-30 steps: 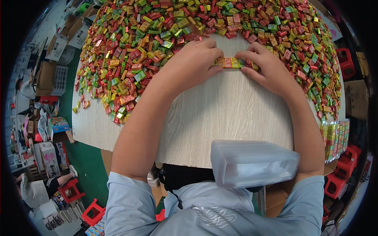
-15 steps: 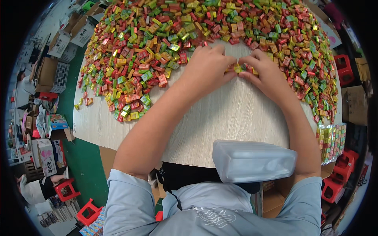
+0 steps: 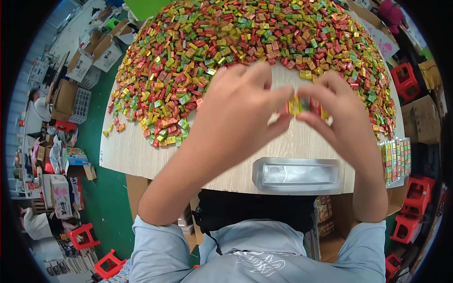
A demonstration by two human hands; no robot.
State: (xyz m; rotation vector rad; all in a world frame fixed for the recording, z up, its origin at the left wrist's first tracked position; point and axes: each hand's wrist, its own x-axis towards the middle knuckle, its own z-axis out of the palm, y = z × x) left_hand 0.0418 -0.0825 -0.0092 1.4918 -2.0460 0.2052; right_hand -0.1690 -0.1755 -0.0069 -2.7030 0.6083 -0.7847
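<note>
Between my two hands hangs a short row of small wrapped candies (image 3: 306, 106), yellow, green and red, lifted over the pale wooden table. My left hand (image 3: 247, 101) pinches the row's left end with thumb and fingers. At the other end my right hand (image 3: 337, 106) grips it the same way; the fingers partly hide the pieces. Beyond both hands spreads a large heap of like candies (image 3: 188, 61) in red, orange, yellow and green. Near the table's front edge, closer to me than the hands, lies a stack of clear plastic trays (image 3: 299, 175).
Clear packs filled with candies (image 3: 396, 160) lie at the table's right edge. Red stools (image 3: 417, 195) and cardboard boxes (image 3: 420, 120) stand to the right. More cartons (image 3: 71, 99) line the left side beyond the green floor (image 3: 101, 198). A few candies (image 3: 113, 128) lie apart at the left.
Both hands have risen from the tabletop and come nearer to me, carrying the row of candies between them. The view has shifted, and the tray stack now appears flatter.
</note>
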